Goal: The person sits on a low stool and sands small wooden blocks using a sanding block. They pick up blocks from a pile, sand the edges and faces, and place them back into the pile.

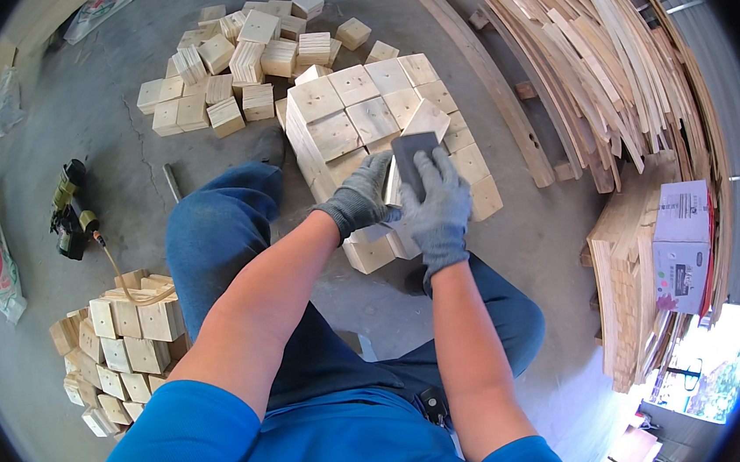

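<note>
Both of my hands wear grey knit gloves and meet over a stack of pale wooden blocks (321, 99) between my knees. In my right hand (441, 211) is a dark grey sanding block (415, 144), its fingers laid over the top. My left hand (363, 193) grips a wooden block (393, 181), of which a pale edge shows beside the sanding block; the rest is hidden by my hands. Just beyond the sanding block, another pale wooden block (427, 120) lies tilted on the stack.
Loose wooden blocks (258, 26) lie heaped on the concrete floor ahead. At left are a nail gun (69, 209) with a hose (118, 271) and a second block stack (140, 321). Long wood strips (588, 62), a plank (484, 76) and a carton (682, 243) stand at right.
</note>
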Action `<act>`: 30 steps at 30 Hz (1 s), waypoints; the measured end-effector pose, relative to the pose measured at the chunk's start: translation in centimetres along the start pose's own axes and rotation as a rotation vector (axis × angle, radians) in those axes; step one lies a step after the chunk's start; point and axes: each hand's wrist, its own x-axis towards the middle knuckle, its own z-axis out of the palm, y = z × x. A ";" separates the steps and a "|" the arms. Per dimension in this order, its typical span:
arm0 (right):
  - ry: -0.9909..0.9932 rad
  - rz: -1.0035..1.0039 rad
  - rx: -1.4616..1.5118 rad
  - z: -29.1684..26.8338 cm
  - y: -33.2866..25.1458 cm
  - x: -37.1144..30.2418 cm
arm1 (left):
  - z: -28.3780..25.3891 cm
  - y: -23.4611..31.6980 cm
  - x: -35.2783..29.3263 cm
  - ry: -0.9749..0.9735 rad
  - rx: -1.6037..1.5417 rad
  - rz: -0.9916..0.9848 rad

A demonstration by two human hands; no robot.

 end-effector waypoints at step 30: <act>-0.042 -0.014 0.019 -2.6 -1.8 -7.8 | 0.0 0.9 0.3 -0.029 -0.076 -0.024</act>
